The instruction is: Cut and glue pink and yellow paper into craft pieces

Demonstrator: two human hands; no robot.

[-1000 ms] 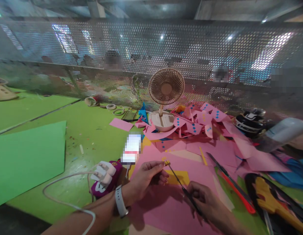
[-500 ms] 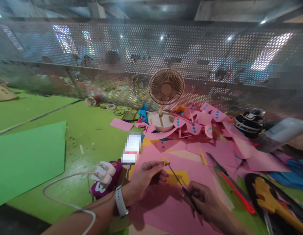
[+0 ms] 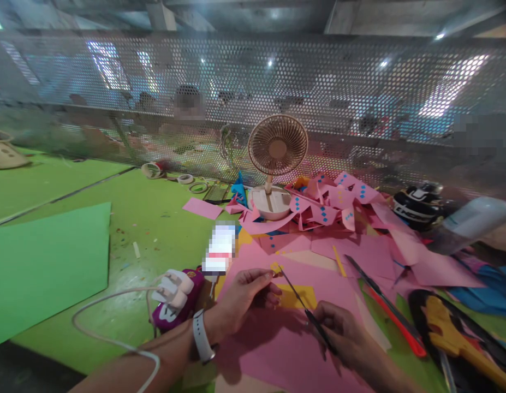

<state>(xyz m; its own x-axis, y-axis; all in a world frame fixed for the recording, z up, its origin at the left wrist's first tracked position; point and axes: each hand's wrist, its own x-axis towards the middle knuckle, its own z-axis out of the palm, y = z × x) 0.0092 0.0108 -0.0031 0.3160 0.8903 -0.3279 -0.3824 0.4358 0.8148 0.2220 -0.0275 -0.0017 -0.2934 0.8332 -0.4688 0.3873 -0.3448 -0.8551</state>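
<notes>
My left hand (image 3: 253, 292), with a white watch (image 3: 202, 335) on the wrist, pinches a tiny yellow paper piece (image 3: 276, 267) between thumb and fingertips. In my right hand (image 3: 340, 333) is a pair of thin scissors (image 3: 302, 303) with dark handles. Their narrow tip points up and left, right beside the yellow piece; whether it touches is too small to tell. Beneath both hands lies a large pink paper sheet (image 3: 273, 349). On it rests a yellow paper rectangle (image 3: 304, 296), partly under the scissors.
A beige fan (image 3: 278, 148) stands behind a heap of pink paper scraps (image 3: 326, 199). To the left are a phone (image 3: 220, 248), a purple power block with plugs (image 3: 177, 297), and a green sheet (image 3: 52, 262). On the right lie a red-handled knife (image 3: 394, 316) and a yellow glue gun (image 3: 453, 338).
The scissors' tip has shifted slightly, and a little more of the small yellow piece shows beside it. My left hand stays almost still.
</notes>
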